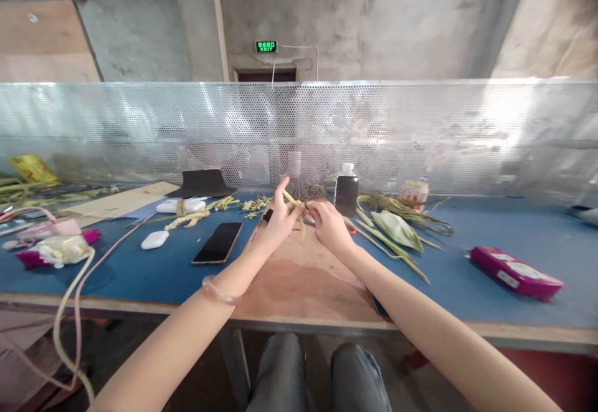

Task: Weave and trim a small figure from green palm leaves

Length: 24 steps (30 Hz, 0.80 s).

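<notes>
Both hands meet above a brown wooden board (303, 281) on the blue table (448, 275). My left hand (279, 217) pinches a pale yellow-green leaf strip (295, 203), index finger raised. My right hand (328, 224) is closed on the other end of the same strip, close against the left. Something with orange handles, perhaps scissors (351, 230), lies just right of my right hand, mostly hidden. A clear bangle (218, 292) is on my left wrist.
A black phone (218, 242), white earbud case (154, 239) and leaf scraps (205, 210) lie left. A dark bottle (346, 192), green leaves (397, 228) and a magenta pack (515, 272) lie right. A perforated metal screen (420, 131) closes the back.
</notes>
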Each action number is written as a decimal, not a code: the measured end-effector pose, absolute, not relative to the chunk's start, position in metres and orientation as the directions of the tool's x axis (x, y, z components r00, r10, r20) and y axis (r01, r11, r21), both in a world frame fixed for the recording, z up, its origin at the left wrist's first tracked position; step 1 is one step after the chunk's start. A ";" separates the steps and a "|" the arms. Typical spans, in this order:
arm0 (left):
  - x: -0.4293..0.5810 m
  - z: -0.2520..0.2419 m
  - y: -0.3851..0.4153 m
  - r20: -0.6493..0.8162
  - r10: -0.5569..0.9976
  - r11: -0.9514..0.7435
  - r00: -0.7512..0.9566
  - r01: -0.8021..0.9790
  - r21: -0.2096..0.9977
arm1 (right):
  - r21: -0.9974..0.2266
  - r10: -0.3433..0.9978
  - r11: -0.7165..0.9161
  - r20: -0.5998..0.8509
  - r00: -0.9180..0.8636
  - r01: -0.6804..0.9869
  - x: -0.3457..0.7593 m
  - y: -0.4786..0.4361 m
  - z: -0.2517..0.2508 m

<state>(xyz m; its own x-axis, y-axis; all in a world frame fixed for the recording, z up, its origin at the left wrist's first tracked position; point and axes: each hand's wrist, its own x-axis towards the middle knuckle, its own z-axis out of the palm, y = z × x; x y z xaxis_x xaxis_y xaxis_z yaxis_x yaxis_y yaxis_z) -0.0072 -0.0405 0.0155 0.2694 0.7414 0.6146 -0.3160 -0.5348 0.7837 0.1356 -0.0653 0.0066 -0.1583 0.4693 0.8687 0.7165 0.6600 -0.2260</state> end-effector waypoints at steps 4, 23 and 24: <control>-0.008 0.012 -0.034 0.614 0.732 -0.554 0.296 -0.265 0.789 | -0.226 0.458 0.655 0.877 -0.142 0.722 0.136 -0.065 0.007; -0.007 0.015 -0.036 0.572 0.743 -0.569 0.346 -0.123 0.813 | -0.184 0.408 0.681 0.899 -0.159 0.709 0.138 -0.062 0.007; -0.007 0.015 -0.037 0.565 0.752 -0.558 0.340 -0.130 0.820 | -0.188 0.411 0.679 0.898 -0.155 0.710 0.138 -0.063 0.007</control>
<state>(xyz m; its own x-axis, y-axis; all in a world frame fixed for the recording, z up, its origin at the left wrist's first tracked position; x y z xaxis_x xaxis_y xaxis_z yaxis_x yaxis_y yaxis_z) -0.0069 -0.0368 0.0151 0.3402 0.7516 0.5652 -0.1296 -0.5578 0.8198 0.1379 -0.0626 0.0074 -0.1553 0.4106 0.8985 0.7098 0.6789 -0.1876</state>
